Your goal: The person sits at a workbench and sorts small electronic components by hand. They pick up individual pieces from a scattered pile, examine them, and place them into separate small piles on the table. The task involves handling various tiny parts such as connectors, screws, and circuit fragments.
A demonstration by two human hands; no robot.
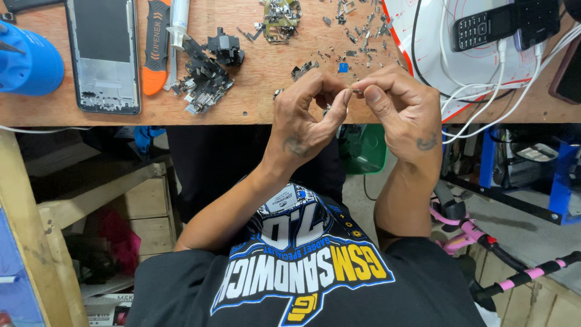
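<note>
My left hand (305, 118) and my right hand (400, 109) meet at the near edge of the wooden workbench (254, 106). Their thumbs and forefingers pinch together on a tiny metal part (356, 91) held between them. The part is mostly hidden by my fingertips. Small metal scraps (357, 36) lie scattered on the bench just beyond my hands.
An opened phone frame (103, 54) lies at the left, beside an orange utility knife (156, 45) and a syringe (178, 24). A pile of dark phone parts (206, 75) sits nearby. A blue container (27, 60) is far left; a keypad phone (484, 24) with white cables lies at right.
</note>
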